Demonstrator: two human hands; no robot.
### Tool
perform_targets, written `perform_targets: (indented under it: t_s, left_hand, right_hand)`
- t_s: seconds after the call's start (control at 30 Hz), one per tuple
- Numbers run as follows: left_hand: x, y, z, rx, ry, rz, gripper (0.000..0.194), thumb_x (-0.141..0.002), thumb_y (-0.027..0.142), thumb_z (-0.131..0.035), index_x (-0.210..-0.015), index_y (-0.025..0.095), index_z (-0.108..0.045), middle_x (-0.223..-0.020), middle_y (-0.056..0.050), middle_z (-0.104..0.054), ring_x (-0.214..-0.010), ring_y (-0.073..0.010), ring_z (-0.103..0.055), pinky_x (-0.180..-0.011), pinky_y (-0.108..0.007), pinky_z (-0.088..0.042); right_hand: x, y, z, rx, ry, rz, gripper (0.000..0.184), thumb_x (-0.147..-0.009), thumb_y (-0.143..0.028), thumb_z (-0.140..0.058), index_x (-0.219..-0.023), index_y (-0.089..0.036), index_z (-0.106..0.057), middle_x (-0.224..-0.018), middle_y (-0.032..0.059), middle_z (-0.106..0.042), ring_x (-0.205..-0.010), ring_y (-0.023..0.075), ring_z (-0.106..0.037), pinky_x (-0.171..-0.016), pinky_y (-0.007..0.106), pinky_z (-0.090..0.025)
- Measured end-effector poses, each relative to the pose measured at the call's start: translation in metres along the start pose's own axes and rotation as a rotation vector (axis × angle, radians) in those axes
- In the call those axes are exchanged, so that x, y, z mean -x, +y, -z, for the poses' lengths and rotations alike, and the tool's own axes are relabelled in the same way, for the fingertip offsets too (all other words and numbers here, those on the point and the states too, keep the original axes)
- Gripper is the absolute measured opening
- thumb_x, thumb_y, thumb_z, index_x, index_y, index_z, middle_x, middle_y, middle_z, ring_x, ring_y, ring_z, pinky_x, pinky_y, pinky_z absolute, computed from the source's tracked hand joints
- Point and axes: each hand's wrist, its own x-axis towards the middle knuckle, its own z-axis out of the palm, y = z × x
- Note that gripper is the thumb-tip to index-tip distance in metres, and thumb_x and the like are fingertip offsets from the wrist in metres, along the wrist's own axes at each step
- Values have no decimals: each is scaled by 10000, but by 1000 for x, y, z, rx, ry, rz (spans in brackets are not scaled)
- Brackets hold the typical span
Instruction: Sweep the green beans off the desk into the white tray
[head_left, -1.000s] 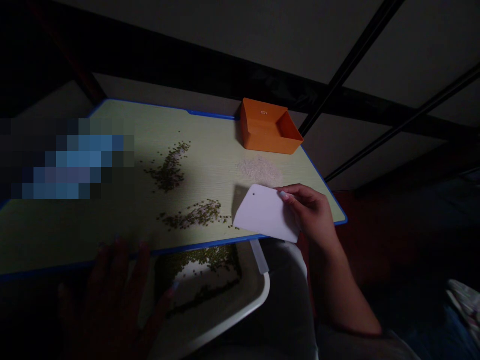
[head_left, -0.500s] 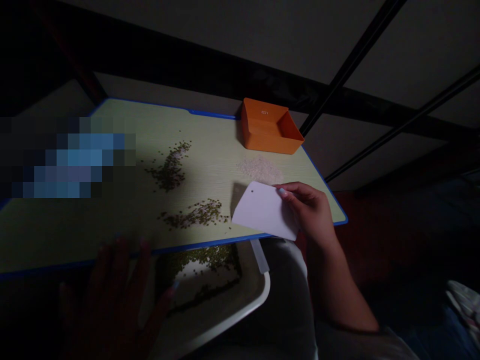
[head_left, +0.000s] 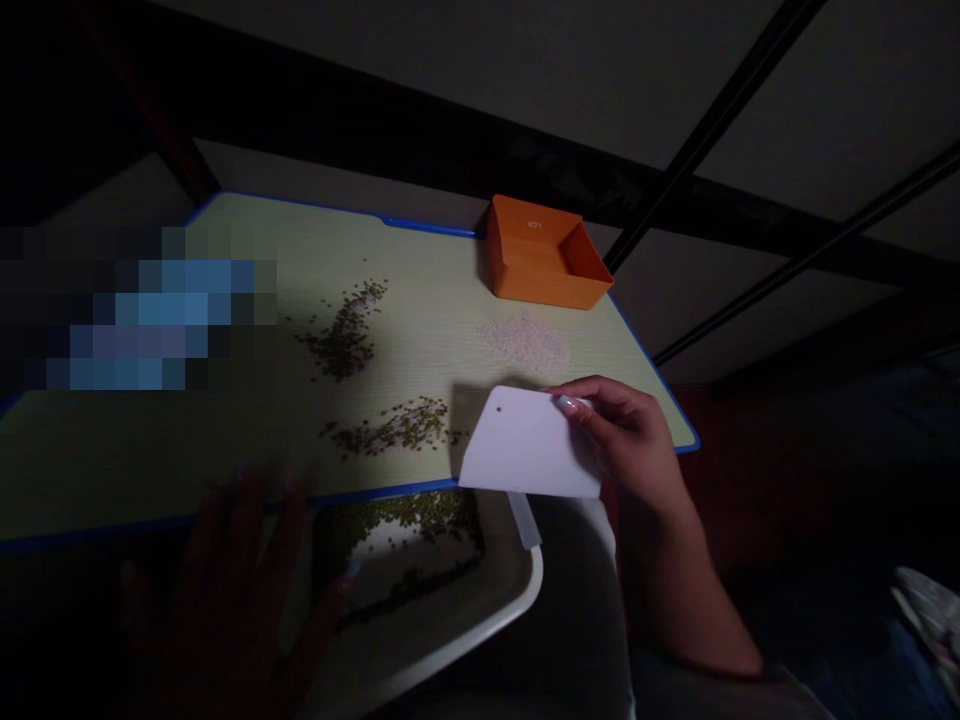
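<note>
My right hand [head_left: 619, 430] pinches a white flat scraper [head_left: 529, 440] with a small hole in one corner, tilted over the table's near edge. Just beyond it lies a patch of pale grains [head_left: 525, 340]. Two loose heaps of small green beans mixed with pale grains, a farther heap [head_left: 343, 335] and a nearer heap [head_left: 401, 425], lie on the pale tabletop [head_left: 435, 270]. My left hand [head_left: 225, 560], dim in shadow, spreads its fingers at the near edge, holding nothing visible. Below the edge, a white tub [head_left: 517, 600] contains more green beans [head_left: 420, 510].
An orange open box [head_left: 547, 275] stands at the table's far right corner. A blue rim [head_left: 660, 370] edges the table. Dark-framed panels [head_left: 750, 230] rise behind it. A pixelated blue patch [head_left: 165, 320] covers the left side.
My right hand has drawn the scraper slightly toward me, away from the pale grains, so it now overlaps the table's near rim. My left hand stays nearly in place.
</note>
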Motion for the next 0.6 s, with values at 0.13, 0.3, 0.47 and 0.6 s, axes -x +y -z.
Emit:
perform_targets:
  t_s: [0.13,0.3,0.47,0.6]
  left_hand:
    - [0,1,0,-3,28,-4,715,-919,414,-347,-1539,387,8,-1723,-23,-28,-1581,-326,-96,-1223,-744,-38]
    - [0,1,-1,10,28,6,715,-909,409,-363,-1539,396,-25,-1723,-12,-46,-1579,-336,-105,-1216,-757,-40]
    - [0,1,-1,19,29,2,708,-920,418,-344,-1541,382,-6,-1723,7,4,-1585,-313,-71,-1229,-728,1]
    - [-1,2,0,16,42,-10,701,-923,398,-346,-1540,387,-11,-1721,23,0,-1583,-302,-82,-1233,-721,3]
  right_hand:
    - [29,-11,1,142,81,211,204,-917,-172,-655,-1048,-298,-748,-1023,-26,-799,-905,127,-746,-770,248,-591]
    - [65,-24,4,408,-6,609,235,-929,-69,-584,-1107,-185,-685,-1031,17,-794,-979,105,-736,-878,216,-594]
    - [76,-26,-6,473,-115,770,214,-1015,-115,-450,-1073,-130,-656,-1016,72,-780,-1121,133,-704,-957,280,-598]
    - [74,-20,-21,489,-126,810,194,-1001,-116,-482,-1052,-152,-666,-1002,76,-776,-1101,169,-720,-896,324,-638]
